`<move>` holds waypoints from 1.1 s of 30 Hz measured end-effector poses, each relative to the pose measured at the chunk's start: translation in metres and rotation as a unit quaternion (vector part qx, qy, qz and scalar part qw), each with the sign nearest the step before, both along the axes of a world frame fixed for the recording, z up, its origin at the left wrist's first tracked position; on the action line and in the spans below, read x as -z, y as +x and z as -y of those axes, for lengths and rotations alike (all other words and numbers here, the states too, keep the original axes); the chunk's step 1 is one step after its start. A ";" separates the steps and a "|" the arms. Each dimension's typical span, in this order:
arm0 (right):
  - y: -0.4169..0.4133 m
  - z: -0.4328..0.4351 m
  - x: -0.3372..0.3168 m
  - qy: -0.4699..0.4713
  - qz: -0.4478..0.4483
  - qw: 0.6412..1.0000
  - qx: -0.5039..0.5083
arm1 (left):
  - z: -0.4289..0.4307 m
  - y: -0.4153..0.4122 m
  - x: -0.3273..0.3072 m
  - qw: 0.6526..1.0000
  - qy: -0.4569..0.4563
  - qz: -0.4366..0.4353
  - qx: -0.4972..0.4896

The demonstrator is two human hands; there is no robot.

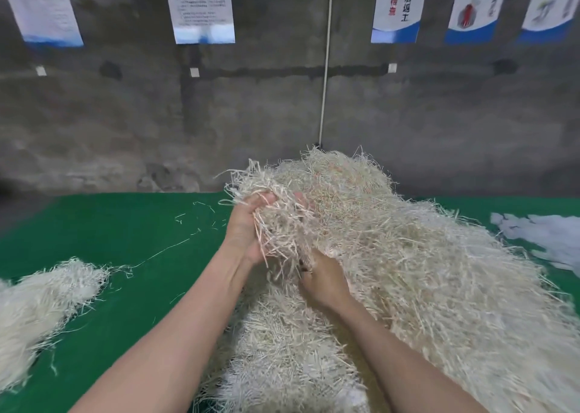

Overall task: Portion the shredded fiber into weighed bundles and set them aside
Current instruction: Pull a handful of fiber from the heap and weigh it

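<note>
The left hand (246, 227) is raised at the near-left edge of the fiber pile (439, 271), palm turned toward the right, fingers curled round a fiber clump (279, 224). The right hand (324, 279) sits lower and just beside it, back toward the camera, fingers curled into the strands hanging from the clump's lower end. The fingertips are partly buried in the fiber. The two hands are close together but not touching.

The fiber pile covers the centre and right of the green tabletop (125, 240) and reaches up against the concrete wall (125, 114). A separate fiber bundle (40, 306) lies at the left edge of the tabletop, well apart from the pile. Loose strands (194, 221) are scattered between them. White scraps (546, 240) lie at the far right. Posters (202, 7) hang along the wall, and a white cord (326, 67) runs down it behind the pile.
</note>
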State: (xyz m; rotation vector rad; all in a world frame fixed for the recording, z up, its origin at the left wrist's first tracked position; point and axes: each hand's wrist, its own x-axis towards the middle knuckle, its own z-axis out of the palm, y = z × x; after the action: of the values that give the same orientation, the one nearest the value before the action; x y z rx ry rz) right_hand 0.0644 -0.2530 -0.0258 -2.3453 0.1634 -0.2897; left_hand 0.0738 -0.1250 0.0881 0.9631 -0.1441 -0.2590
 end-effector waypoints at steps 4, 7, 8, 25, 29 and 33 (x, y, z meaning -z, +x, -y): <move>-0.014 0.021 0.027 0.026 -0.026 0.999 0.017 | 0.009 -0.002 0.003 0.999 0.023 0.002 -0.042; -0.024 0.029 0.039 0.003 -0.035 0.999 0.022 | 0.014 -0.002 0.005 0.996 0.040 -0.007 -0.082; -0.028 0.031 0.045 0.004 -0.038 0.999 0.023 | 0.015 -0.004 0.004 0.994 0.053 -0.014 -0.092; -0.086 0.082 0.064 -0.095 0.094 0.986 -0.104 | -0.027 -0.006 0.021 0.994 -0.098 -0.051 -0.025; -0.090 0.092 0.071 -0.183 0.116 0.970 -0.110 | -0.031 0.000 0.027 0.989 -0.115 -0.085 -0.036; -0.097 0.098 0.073 -0.245 0.108 0.957 -0.109 | -0.043 0.002 0.030 0.989 -0.071 -0.098 -0.087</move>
State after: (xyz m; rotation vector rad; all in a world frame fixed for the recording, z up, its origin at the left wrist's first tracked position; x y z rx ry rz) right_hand -0.0325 -0.3506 -0.0991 -2.7639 -0.3091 -0.5222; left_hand 0.0762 -0.0822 0.0583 0.7986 0.1006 -0.1798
